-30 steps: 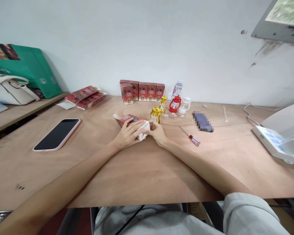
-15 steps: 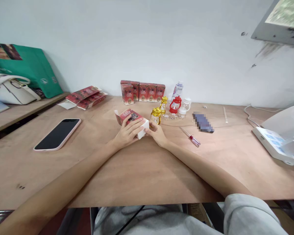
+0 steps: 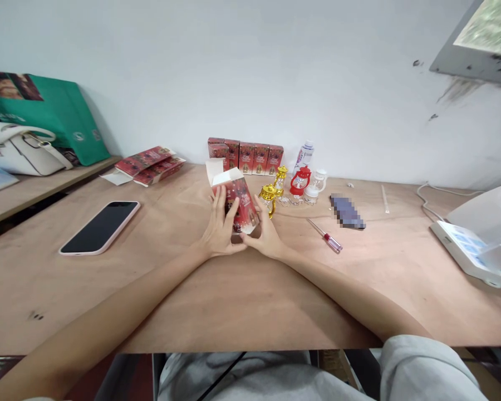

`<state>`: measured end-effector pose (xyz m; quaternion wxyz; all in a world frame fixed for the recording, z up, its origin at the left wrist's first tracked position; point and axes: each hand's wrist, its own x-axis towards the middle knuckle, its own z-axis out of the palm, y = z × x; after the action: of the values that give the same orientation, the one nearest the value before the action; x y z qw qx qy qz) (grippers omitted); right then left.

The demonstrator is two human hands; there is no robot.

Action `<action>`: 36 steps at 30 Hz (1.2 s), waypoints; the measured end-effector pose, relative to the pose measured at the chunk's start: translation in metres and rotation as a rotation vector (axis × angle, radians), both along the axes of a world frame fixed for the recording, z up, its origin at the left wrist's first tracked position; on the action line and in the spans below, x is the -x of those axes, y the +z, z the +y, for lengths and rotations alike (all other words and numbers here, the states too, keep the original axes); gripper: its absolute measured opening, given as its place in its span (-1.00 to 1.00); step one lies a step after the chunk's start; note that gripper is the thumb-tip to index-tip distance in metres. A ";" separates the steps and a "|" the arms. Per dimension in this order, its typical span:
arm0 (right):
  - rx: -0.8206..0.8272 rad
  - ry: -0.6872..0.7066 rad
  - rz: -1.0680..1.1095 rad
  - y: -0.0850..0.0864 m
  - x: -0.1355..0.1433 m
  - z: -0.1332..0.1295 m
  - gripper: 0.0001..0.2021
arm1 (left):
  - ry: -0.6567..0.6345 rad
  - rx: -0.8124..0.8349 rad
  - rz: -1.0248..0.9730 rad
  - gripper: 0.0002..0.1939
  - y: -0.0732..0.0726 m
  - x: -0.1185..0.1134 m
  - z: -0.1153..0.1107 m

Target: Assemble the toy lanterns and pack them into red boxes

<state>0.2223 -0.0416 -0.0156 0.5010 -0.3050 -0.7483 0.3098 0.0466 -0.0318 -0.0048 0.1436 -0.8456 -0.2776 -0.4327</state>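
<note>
Between my two hands is a red printed box [image 3: 242, 201], tilted, its white flaps open at the upper end. My left hand [image 3: 221, 228] holds its left side, with fingers across the front. On the right side, my right hand [image 3: 267, 234] grips the box near its lower end. Just right of the box stands a gold lantern [image 3: 269, 192], with another gold lantern [image 3: 281, 176] behind it. A red lantern [image 3: 300, 181] and a white lantern [image 3: 316, 182] stand further right, small metal pieces lying in front of them.
Several red boxes [image 3: 254, 159] stand by the wall, near a bottle [image 3: 305, 153]. Flattened boxes [image 3: 144, 162] and a phone [image 3: 101, 228] lie left. A screwdriver [image 3: 326, 236], a dark pixelated object [image 3: 347, 211] and a white power strip [image 3: 470, 250] are right.
The box has been turned upright in my hands, so its open flaps now point up and away and its printed front shows. Both hands have shifted their hold to its sides.
</note>
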 end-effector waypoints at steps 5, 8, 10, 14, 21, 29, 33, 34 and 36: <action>-0.026 -0.139 -0.052 -0.001 0.006 -0.007 -0.04 | -0.062 0.090 -0.088 0.26 -0.005 0.001 0.004; 0.006 -0.187 -0.066 -0.001 0.008 -0.007 -0.02 | -0.088 0.121 -0.066 0.28 -0.005 0.002 0.003; -0.013 -0.222 -0.075 0.000 0.009 -0.006 -0.07 | -0.115 0.137 -0.045 0.26 -0.005 0.003 0.003; -0.114 -0.243 -0.032 0.001 0.007 -0.003 -0.22 | -0.207 0.115 -0.071 0.17 -0.007 0.004 0.004; -0.319 -0.322 -0.102 -0.005 0.008 0.003 -0.30 | -0.136 0.412 -0.646 -0.02 -0.006 -0.007 0.001; -0.412 -0.567 -0.088 0.004 -0.002 -0.001 -0.46 | -0.148 0.636 -0.745 0.08 0.000 -0.005 0.007; -0.202 -0.736 0.108 0.000 -0.009 0.016 -0.34 | -0.175 0.624 -0.641 0.03 -0.001 -0.004 0.010; -0.103 -0.705 0.145 -0.002 -0.011 0.022 -0.28 | -0.181 0.645 -0.628 0.02 -0.002 -0.004 0.011; 0.106 -0.586 0.194 -0.007 -0.015 0.033 -0.26 | -0.197 0.749 -0.618 -0.02 -0.002 -0.003 0.011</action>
<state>0.2377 -0.0083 -0.0225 0.6215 -0.5024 -0.5600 0.2185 0.0494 -0.0204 -0.0072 -0.3005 -0.6934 -0.3625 -0.5454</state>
